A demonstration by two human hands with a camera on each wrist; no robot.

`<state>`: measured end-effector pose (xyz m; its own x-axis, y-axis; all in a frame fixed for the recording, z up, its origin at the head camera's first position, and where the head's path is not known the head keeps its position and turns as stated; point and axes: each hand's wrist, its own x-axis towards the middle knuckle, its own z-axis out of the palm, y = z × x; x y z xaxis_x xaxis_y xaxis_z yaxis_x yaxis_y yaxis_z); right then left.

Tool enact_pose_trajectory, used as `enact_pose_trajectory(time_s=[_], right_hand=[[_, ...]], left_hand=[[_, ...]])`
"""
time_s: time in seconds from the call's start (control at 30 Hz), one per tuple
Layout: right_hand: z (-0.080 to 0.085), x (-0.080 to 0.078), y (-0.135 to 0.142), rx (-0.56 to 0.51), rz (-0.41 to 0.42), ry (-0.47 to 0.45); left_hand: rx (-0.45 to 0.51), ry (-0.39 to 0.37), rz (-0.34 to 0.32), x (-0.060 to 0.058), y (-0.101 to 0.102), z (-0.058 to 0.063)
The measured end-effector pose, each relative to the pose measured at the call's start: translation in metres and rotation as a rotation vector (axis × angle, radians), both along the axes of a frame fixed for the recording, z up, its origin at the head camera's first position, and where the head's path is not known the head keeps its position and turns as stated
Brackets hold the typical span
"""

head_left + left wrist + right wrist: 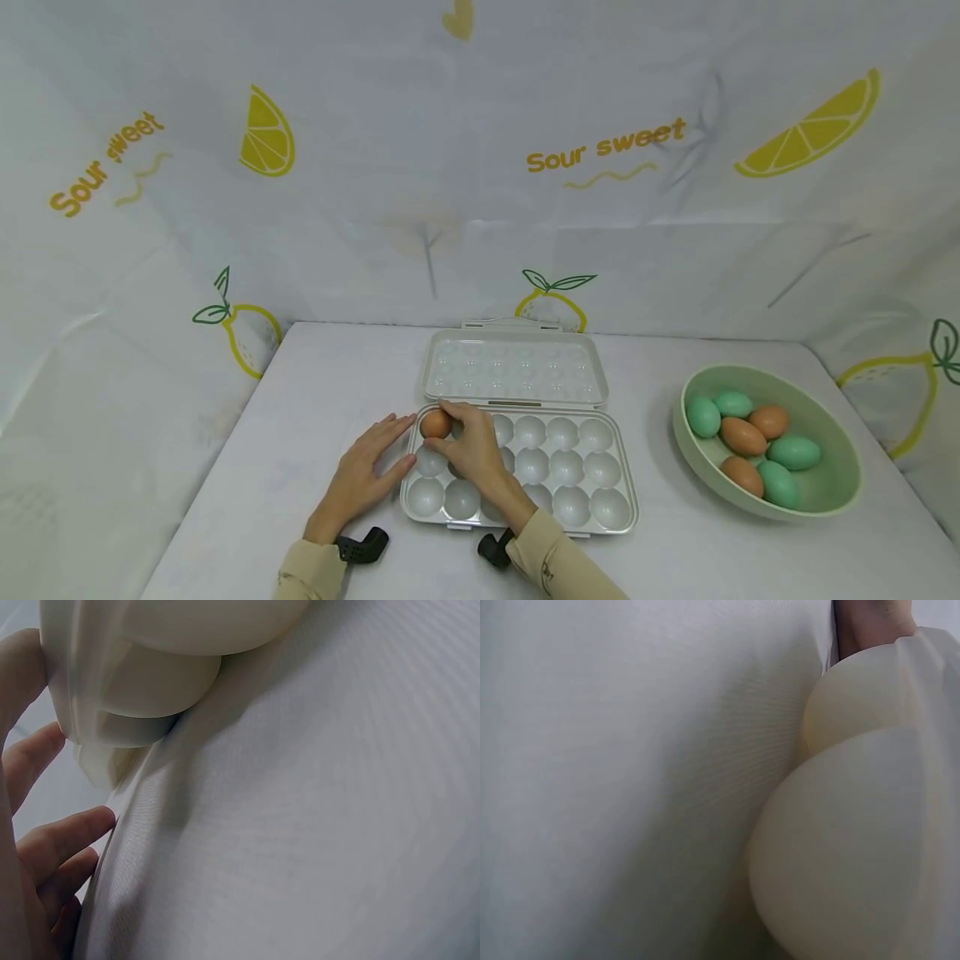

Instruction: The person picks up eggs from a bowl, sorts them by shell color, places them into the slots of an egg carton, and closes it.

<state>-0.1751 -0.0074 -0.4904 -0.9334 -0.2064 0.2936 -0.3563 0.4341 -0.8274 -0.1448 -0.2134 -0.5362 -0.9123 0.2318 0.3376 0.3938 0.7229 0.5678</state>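
A brown egg [435,424] sits in the far left corner cup of the white egg tray [517,528]. My right hand [474,450] reaches over the tray and pinches this egg between thumb and fingertips. Beside the tray's left edge is my left hand [362,477], its fingers extended, with thumb and fingertips at the rim. In the left wrist view the left hand's thumb and a finger [37,754] meet the tray's side [71,675]. The right wrist view shows the rounded undersides of the tray's cups [847,847].
The tray's clear lid [517,367] lies opened back behind it. To the right, a pale green bowl [832,496] holds several brown and green eggs [795,452]. A white cloth with lemon prints [480,200] hangs behind the white table [705,558].
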Motion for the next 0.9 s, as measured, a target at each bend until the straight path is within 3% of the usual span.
enact_pose_trajectory(time_s=[0.27,0.6,0.9], right_hand=[[0.004,0.003,0.008,-0.054,-0.02,-0.017],[0.023,0.004,0.038,-0.287,0.016,-0.141],[0.036,0.011,0.087,-0.294,-0.028,-0.137]], left_hand=[[0.001,-0.001,-0.003,0.0,0.002,0.001],[-0.01,0.013,0.0,0.001,0.0,0.0],[-0.017,0.003,0.01,0.0,0.0,-0.002]])
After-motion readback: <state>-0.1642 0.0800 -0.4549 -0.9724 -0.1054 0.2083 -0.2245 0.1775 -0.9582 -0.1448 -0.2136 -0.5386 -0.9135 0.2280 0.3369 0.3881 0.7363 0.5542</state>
